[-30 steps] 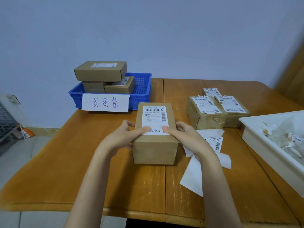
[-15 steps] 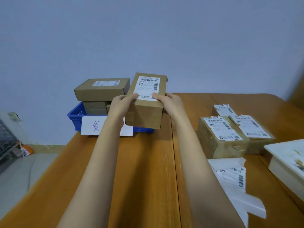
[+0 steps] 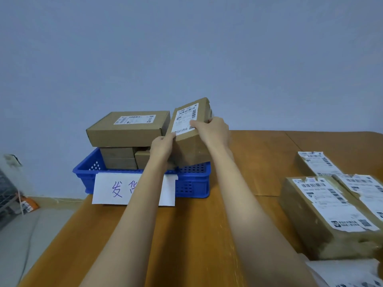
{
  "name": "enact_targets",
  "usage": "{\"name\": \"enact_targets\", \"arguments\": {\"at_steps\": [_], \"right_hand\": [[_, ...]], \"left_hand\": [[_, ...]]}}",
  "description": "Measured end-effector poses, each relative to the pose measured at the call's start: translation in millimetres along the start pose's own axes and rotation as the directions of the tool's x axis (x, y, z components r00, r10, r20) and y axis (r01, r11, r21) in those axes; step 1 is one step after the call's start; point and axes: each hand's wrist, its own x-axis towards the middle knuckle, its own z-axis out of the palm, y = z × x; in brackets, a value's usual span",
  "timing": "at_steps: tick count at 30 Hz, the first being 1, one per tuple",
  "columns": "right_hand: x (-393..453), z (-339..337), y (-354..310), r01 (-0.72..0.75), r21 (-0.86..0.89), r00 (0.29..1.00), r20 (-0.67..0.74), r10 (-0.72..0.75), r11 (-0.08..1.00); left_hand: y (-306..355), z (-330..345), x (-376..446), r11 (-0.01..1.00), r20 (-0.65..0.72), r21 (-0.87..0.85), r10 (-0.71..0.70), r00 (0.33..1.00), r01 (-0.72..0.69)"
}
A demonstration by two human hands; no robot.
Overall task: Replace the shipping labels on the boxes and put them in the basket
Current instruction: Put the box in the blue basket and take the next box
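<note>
At frame centre, the left hand (image 3: 163, 146) and right hand (image 3: 213, 131) grip a tilted, labelled cardboard box (image 3: 189, 139) over the blue basket (image 3: 192, 183) on the worktop (image 3: 259, 162).

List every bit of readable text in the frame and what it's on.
"发货": handwritten in purple on the white paper sign on the front of the blue basket; the left arm hides whatever follows.
Label on the held box: barcodes and print, too blurred to read.
Label on the top box of the stack in the basket: too small to read.
Labels on the boxes at right: barcodes, QR codes, print illegible.
</note>
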Motion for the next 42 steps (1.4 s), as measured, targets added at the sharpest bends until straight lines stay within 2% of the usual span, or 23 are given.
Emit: {"name": "enact_targets", "arguments": {"at_steps": [2,5,8,10,13,17,22,24,26,29,35,42], "right_hand": [[4.8,5.2,-5.3,0.039,-0.126,0.999,-0.008,-0.041,0.991],[5.7,13.6,-10.4,0.095,-0.211,0.995,0.045,-0.088,0.973],[4.6,18.5,-2.7,0.065,-0.314,0.989,0.150,-0.018,0.947],[4.4,20.1,6.8,0.051,-0.284,0.977,0.213,0.011,0.958],[2.5,26.8,16.2,0.089,-0.201,0.985,0.161,-0.056,0.976],[-4.8,38.8,8.1,0.169,-0.338,0.986,0.058,-0.158,0.926],[-0.7,42.8,-1.7,0.152,-0.437,0.988,0.100,-0.120,0.887],[2.0,44.4,-2.0,0.154,-0.457,0.986,0.126,-0.108,0.876],[3.7,48.2,3.4,0.163,-0.464,0.984,0.145,-0.107,0.871],[3.6,55.2,20.2,0.162,-0.463,0.984,0.139,-0.110,0.871],[3.4,65.7,39.9,0.195,-0.499,0.981,0.085,-0.176,0.844],[6.1,68.7,41.8,0.219,-0.538,0.975,0.106,-0.193,0.814]], "left_hand": [[-9.3,5.7,9.0,0.996,0.034,-0.031,-0.079,0.996,0.080],[-14.8,12.6,16.0,0.986,0.038,-0.067,-0.148,0.988,0.151],[-14.1,13.0,23.9,0.976,0.084,-0.088,-0.189,0.978,0.197],[-15.7,10.7,27.6,0.973,0.128,-0.073,-0.209,0.969,0.220],[-18.0,10.3,32.8,0.972,0.133,-0.041,-0.226,0.965,0.233],[-20.1,9.9,35.6,0.972,0.065,0.064,-0.228,0.971,0.224],[-24.0,3.4,38.5,0.977,0.038,0.192,-0.101,0.994,0.092],[-29.6,-0.8,40.5,0.955,0.085,0.295,0.011,0.996,-0.036],[-34.8,-5.8,39.5,0.906,0.153,0.406,0.064,0.986,-0.122],[-39.7,-6.9,37.7,0.848,0.225,0.502,0.059,0.973,-0.168],[-35.3,-3.8,35.8,0.794,0.166,0.567,0.152,0.974,-0.221],[-43.6,-3.3,42.0,0.756,0.134,0.595,0.242,0.961,-0.273]]}}
